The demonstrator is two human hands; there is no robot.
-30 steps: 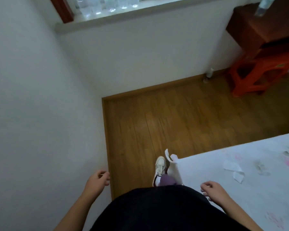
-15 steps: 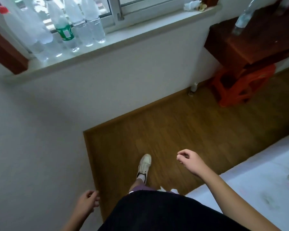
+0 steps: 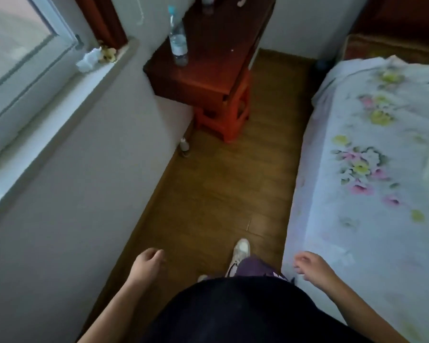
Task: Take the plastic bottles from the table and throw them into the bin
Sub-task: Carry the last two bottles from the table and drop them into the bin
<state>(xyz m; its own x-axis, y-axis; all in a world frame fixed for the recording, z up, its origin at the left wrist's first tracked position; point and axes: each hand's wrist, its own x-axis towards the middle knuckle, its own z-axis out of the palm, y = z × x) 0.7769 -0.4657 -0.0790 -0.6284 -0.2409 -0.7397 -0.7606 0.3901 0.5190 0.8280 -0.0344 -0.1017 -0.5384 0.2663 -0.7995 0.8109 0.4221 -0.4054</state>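
Both hands are empty at the bottom of the frame: the left hand loosely curled over the wooden floor, the right hand slack-fingered by the bed. A clear plastic bottle stands on the dark red table, upper centre.

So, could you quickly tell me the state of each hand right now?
Left hand: open, fingers loosely curled, holding nothing.
Right hand: open, holding nothing.
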